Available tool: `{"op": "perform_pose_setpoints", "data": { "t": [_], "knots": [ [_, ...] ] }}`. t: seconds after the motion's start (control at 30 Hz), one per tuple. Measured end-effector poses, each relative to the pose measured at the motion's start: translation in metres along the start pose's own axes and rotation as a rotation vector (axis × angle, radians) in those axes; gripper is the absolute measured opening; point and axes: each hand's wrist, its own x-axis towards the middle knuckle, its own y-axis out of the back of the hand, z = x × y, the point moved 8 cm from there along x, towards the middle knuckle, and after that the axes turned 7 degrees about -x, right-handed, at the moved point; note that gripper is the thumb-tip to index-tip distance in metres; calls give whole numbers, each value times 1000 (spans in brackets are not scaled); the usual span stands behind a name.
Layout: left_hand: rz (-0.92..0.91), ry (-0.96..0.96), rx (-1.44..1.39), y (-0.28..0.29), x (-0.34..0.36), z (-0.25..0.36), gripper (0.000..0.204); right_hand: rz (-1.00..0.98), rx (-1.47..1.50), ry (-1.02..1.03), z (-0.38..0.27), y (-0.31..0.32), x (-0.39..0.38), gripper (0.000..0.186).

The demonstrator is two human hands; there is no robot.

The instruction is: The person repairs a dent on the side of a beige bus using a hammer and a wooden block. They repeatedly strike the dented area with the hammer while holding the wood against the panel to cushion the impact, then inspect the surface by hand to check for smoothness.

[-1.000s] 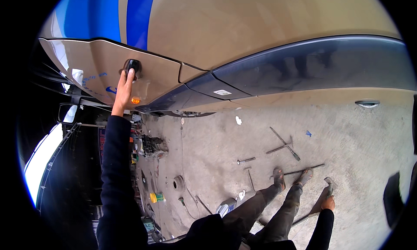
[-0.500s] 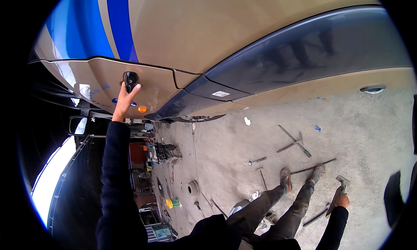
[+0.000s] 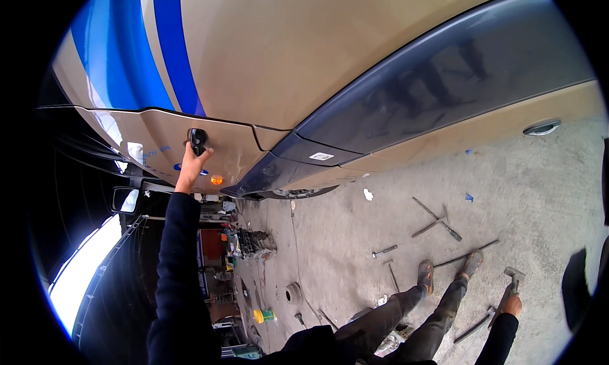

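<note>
Evidently, the black piece (image 3: 198,138) is up against the beige panel (image 3: 235,146), near the orange lamp (image 3: 217,180). The left hand (image 3: 189,165) reaches it: fingers meet its near edge while the thumb juts aside, and I cannot tell whether they hook around it or merely press. That contact could slip, I judge, if the thumb bears no load. Well apart, the right hand (image 3: 511,305) is clenched round a hammer (image 3: 514,275), its head beyond the knuckles; a careless swing could dent the panel or catch the right leg (image 3: 444,313). On the floor (image 3: 342,238), a bar (image 3: 488,245) lies right by the shoes (image 3: 471,263), near crossed tools (image 3: 453,234); a step taken with attention on the piece could cause a stumble.
</note>
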Motion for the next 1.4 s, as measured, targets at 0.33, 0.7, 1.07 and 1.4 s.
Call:
{"op": "perform_pose_setpoints", "data": {
  "t": [0.33,0.7,1.07,1.4],
  "knots": [
    [12,-66,0,0,9,-24,41,82,9,2,32,17,-11,20],
    [99,-79,109,9,3,-8,48,109,466,231,-8,-7,-100,25],
    [284,-276,80,14,-18,-14,39,231,717,544,-133,108,-62,27],
    [554,-309,-147,15,-37,-32,42,-279,660,127,-144,157,-188,25]
  ]
}}
